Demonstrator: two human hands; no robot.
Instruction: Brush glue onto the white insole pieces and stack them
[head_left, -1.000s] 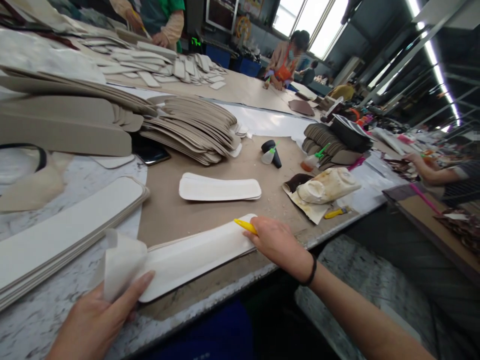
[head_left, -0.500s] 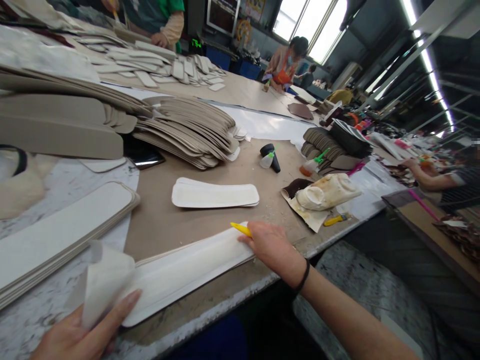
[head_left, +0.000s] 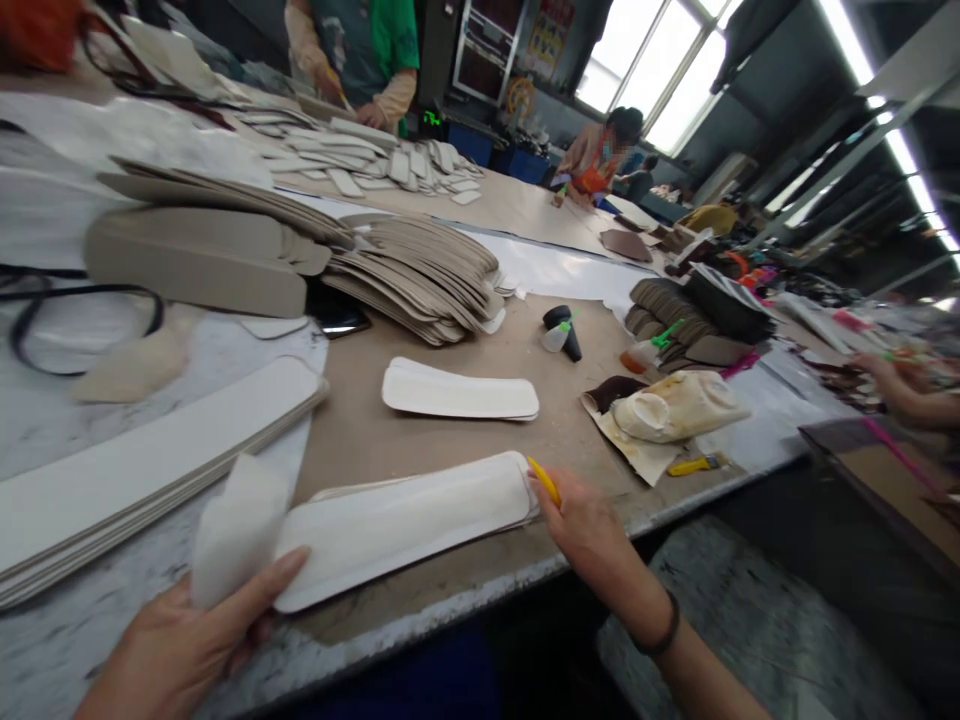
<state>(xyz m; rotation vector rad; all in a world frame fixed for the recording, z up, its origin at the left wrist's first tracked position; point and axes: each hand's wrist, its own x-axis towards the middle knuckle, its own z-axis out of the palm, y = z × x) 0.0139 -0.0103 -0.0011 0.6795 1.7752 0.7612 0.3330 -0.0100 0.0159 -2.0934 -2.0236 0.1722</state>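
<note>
My left hand (head_left: 202,620) is closed on a curled, thin white sheet (head_left: 238,530), its thumb lying by the near-left end of a long white strip (head_left: 412,525). That strip has rounded ends and lies slantwise along the table's front edge, with another layer showing under it. At its right end my right hand (head_left: 581,515) grips a slim yellow pointed tool (head_left: 545,482); I cannot make out what kind it is. Further back lies a shorter pair of white strips (head_left: 461,390), stacked.
Long white-topped pieces (head_left: 157,460) are stacked at left, with grey-brown pieces (head_left: 427,275) piled behind. Two small bottles (head_left: 556,337) (head_left: 641,354), a stained container (head_left: 660,405) and a yellow-handled brush (head_left: 694,466) lie to the right. Co-workers (head_left: 360,70) stand across the table.
The view has swung left, so everything sits further right. My right hand with the yellow tool has slid off the strip's right end, which now shows. My left hand still holds the curled sheet.
</note>
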